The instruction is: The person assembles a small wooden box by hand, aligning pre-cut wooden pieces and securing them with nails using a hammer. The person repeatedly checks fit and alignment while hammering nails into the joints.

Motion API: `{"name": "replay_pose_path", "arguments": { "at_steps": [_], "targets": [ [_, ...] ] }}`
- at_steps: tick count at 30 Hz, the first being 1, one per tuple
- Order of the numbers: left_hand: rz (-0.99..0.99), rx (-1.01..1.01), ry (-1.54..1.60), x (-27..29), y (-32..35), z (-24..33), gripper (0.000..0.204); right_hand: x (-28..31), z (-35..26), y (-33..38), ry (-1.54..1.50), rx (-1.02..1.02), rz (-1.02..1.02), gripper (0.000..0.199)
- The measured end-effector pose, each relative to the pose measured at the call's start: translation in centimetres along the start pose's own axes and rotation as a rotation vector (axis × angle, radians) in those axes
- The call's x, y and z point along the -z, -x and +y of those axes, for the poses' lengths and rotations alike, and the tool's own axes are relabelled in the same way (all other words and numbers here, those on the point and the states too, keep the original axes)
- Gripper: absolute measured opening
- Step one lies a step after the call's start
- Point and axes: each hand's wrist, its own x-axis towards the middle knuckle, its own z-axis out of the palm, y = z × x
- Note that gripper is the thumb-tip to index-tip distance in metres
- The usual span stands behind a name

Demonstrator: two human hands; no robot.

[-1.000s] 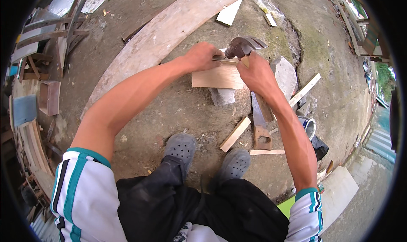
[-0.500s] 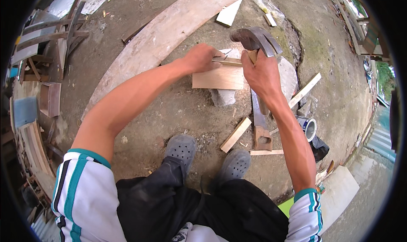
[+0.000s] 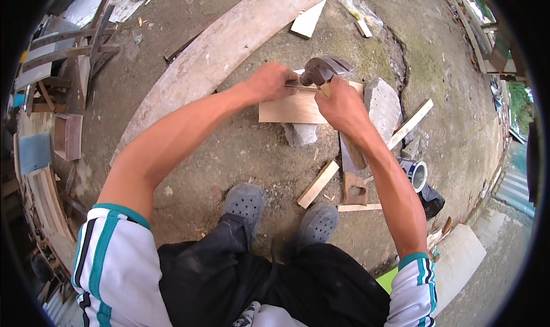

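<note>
My right hand [image 3: 346, 108] is wrapped round the handle of a claw hammer [image 3: 325, 69]. The hammer's head is low over the far edge of a pale wooden board [image 3: 289, 110], right beside the fingertips of my left hand [image 3: 268, 81]. Those fingers are pinched together at that edge; a thin dark nail showed at them a moment ago and is now hidden behind the hammer head. A narrow wood strip [image 3: 356, 88] runs along the far side of the board. Underneath, a rough concrete chunk [image 3: 301, 134] props the board up.
A handsaw [image 3: 355, 188] lies right of centre, with a short wood offcut [image 3: 318, 183] beside it. To the right are a flat stone slab [image 3: 382, 106], a long batten [image 3: 410, 124] and a can [image 3: 419, 175]. A wide plank [image 3: 200, 63] stretches across the far left ground.
The hammer head has come down and left toward my left fingertips, with my right hand moving slightly left and nearer. My left hand and the board have barely shifted.
</note>
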Motion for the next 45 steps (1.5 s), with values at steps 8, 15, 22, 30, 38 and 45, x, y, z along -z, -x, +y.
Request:
{"name": "replay_pose_path", "arguments": {
  "at_steps": [8, 15, 22, 30, 38, 45],
  "targets": [
    [0.018, 0.008, -0.013, -0.3, 0.1, -0.1, 0.037, 0.6, -0.5, 0.4, -0.141, 0.081, 0.191, 0.033],
    [0.057, -0.031, -0.012, -0.6, 0.4, -1.0, 0.038, 3.6, -3.0, 0.0, -0.087, -0.068, 0.095, 0.030],
    [0.015, 0.054, -0.028, -0.6, -0.3, -0.8, 0.036, -0.1, -0.3, -0.5, 0.041, 0.003, 0.027, 0.030],
    [0.012, -0.029, -0.007, -0.3, -0.1, -0.6, 0.038, -0.7, 0.5, -0.2, -0.041, 0.182, 0.153, 0.028],
    [0.026, -0.037, 0.004, -0.4, 0.0, -0.6, 0.038, -0.5, 0.5, 0.1, -0.163, 0.135, 0.229, 0.032],
    [0.062, -0.029, 0.001, -0.5, 0.4, -0.9, 0.038, 1.2, -0.9, 0.4, -0.099, 0.021, 0.107, 0.029]
  ]
}}
